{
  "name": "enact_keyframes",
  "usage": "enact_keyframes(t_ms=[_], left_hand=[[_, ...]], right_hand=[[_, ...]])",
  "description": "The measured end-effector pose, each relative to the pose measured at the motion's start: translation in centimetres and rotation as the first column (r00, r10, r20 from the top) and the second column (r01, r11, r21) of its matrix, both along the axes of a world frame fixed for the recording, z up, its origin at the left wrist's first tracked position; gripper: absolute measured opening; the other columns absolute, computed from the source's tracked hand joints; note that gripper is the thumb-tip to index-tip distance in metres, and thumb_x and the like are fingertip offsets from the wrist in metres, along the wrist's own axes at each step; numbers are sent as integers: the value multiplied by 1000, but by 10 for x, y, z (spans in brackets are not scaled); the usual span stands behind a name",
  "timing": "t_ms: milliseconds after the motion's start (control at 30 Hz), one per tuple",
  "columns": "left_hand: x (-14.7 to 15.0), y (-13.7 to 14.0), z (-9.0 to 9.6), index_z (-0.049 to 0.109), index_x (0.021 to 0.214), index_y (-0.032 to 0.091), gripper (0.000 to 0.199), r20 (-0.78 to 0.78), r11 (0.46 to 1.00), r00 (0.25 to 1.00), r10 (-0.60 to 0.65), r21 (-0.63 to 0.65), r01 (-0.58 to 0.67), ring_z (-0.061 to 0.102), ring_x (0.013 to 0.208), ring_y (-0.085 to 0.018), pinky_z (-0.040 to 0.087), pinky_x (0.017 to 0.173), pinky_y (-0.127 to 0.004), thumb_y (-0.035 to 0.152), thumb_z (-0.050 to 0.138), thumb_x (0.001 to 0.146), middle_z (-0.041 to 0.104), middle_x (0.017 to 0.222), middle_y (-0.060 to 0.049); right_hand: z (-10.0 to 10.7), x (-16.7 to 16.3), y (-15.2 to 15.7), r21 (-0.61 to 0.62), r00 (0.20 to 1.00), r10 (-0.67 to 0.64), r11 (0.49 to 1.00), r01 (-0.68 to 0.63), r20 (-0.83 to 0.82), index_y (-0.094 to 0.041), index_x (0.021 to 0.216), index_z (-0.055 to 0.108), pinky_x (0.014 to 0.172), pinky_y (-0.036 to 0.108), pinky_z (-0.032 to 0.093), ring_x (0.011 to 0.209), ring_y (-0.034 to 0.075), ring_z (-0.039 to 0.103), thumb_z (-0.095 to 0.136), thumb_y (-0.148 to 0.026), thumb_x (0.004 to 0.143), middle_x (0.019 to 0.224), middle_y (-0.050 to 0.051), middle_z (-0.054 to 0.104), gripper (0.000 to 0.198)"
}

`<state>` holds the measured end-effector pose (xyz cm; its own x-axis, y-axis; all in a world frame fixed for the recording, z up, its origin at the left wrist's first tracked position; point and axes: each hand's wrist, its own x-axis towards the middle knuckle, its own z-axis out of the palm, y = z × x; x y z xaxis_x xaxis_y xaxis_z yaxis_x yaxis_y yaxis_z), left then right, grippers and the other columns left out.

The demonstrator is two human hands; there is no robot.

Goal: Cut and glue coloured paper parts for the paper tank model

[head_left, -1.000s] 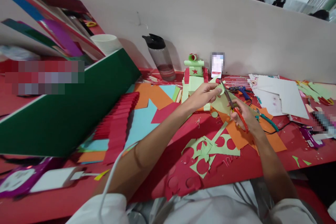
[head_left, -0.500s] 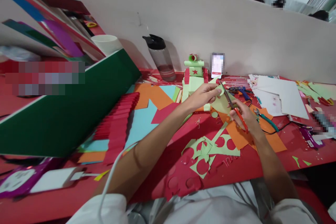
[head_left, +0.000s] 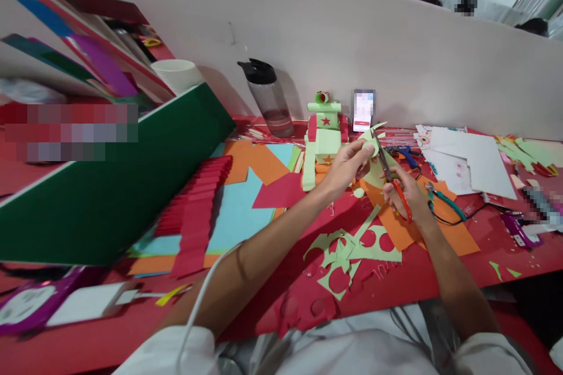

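My left hand [head_left: 350, 163] pinches a piece of light green paper [head_left: 370, 142] between thumb and fingers, above the middle of the table. Red-handled scissors [head_left: 399, 194] are in my right hand [head_left: 409, 193], their blades pointing up and left against the paper's right edge. A thin curl of paper sticks out past the blade tips. Behind my left hand stands a light green paper model [head_left: 328, 139] with red stars. Below my hands lie light green paper scraps [head_left: 382, 252] with round holes, and a small green disc [head_left: 359, 193] is close under the left hand.
A dark bottle [head_left: 271, 99] and a phone [head_left: 363, 110] stand by the partition. To the right lie orange sheets [head_left: 457, 234], teal-handled pliers [head_left: 449, 202], a blue glue gun [head_left: 409, 155] and white card [head_left: 490, 164]. A green board [head_left: 132, 181] and pleated red paper [head_left: 197, 211] are at left.
My left hand has turned the green paper and shifted slightly. A strip now curls further past the scissor blades, which have moved slightly left.
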<state>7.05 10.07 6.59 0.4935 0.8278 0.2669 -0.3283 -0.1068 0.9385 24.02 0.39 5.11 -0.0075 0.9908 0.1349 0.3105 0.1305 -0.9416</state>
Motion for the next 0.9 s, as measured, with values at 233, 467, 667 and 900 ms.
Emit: enact_keyframes(t_ms=[233,467,667,900], left_hand=[[-9,2,9,52,75,21,47,-139,982,988,72,183,-46,39,51,-7,32,50,-24,61,68,92,46,64,6],[-19,12,15,51,75,21,44,-302,958,950,75,288,16,41,56,-11,34,55,-26,58,62,96,44,60,5],[-20,13,16,52,76,21,41,-319,969,947,38,242,42,39,55,-10,32,53,-25,55,62,96,44,59,5],[-17,14,10,46,77,23,42,-256,988,966,-25,141,63,34,50,-9,29,51,-25,56,65,94,36,56,8]], right_hand=[[3,6,-1,-6,997,58,998,-58,47,-24,112,59,49,24,42,53,14,50,71,-78,84,69,-3,58,62],[5,10,-1,-53,993,94,995,-90,78,-24,114,57,51,26,42,54,13,45,67,-85,81,71,-3,56,70],[5,9,-2,-39,992,107,994,-105,61,-24,114,57,52,25,41,54,12,44,70,-78,84,72,-3,57,63],[3,10,-1,-25,989,108,994,-106,100,-22,118,57,55,26,44,57,14,50,65,-81,87,73,-2,60,67]])
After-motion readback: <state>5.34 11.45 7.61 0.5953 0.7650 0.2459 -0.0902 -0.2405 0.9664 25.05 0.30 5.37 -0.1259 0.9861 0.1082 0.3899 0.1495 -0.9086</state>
